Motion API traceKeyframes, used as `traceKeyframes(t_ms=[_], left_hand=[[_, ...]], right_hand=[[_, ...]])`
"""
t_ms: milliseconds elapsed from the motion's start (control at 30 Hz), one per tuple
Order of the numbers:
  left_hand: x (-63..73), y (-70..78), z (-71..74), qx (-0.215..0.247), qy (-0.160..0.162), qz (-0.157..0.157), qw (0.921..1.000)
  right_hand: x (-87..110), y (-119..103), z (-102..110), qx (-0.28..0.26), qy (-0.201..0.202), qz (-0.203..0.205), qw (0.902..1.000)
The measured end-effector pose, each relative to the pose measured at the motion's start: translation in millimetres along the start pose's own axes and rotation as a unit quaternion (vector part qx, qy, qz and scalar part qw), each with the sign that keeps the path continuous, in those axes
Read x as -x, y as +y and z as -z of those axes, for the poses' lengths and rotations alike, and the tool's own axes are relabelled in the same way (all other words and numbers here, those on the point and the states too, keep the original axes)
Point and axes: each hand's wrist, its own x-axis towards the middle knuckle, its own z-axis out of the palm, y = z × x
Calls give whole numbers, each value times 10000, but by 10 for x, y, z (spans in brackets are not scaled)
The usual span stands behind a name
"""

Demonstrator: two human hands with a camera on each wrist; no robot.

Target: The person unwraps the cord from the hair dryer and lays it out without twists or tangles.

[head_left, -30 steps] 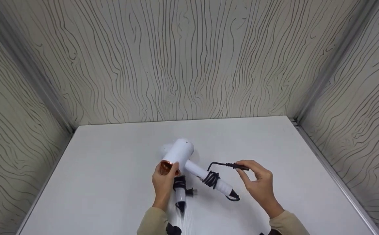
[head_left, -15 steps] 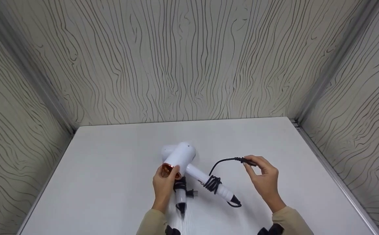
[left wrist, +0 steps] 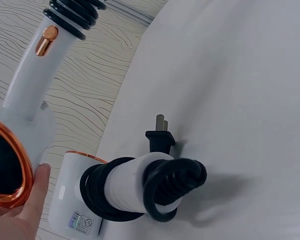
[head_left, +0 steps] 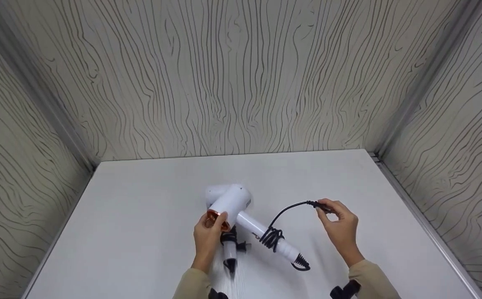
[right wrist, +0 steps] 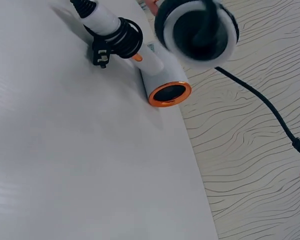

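My left hand [head_left: 207,238] grips a white hair dryer [head_left: 231,203] by its copper-rimmed end, thumb over the rim. That dryer is raised off the table, its handle slanting to the lower right. Black cord [head_left: 272,238] is wound around the handle, and one free length arches to the right. At its end, my right hand [head_left: 342,228] pinches the dark plug [head_left: 323,207] between thumb and fingers; the fingers hide most of it. Below lies a second white hair dryer [left wrist: 72,195], partly covered in the head view, its cord coiled around the handle and its two-pin plug [left wrist: 160,140] sticking out.
Both dryers are over a white table [head_left: 141,216]. Wood-patterned panels [head_left: 232,83] rise behind it and at both sides. Grey metal strips [head_left: 431,236] run along the table's side edges.
My right hand has moved to the right with the plug, and the free length of cord has grown longer. The held hair dryer has shifted slightly down and right; my left hand keeps its grip.
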Motion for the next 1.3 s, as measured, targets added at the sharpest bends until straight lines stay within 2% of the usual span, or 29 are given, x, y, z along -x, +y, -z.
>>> traceKeyframes(t_ms=[133,367,667,967,1133,1300], left_hand=[[-9,17,4,180,-126,18,9998],[-16,47,13,409,-308,64,9987],[6,81,-12,435,-52,208,9988],[-7,69,-9,556,39,321,9979],[4,101,-12,593,55,416,9974],[23,175,-26,606,115,428,9972]], right_hand=[[95,268,-18,127,31,-144,9998],[203,428,-5,262,-315,-384,9984],[376,532,4,651,-950,-732,9906],[458,565,11,867,-1276,-942,9835],[501,579,-13,1048,-1638,-1062,9751],[547,572,-28,1044,-2196,-1473,9587]])
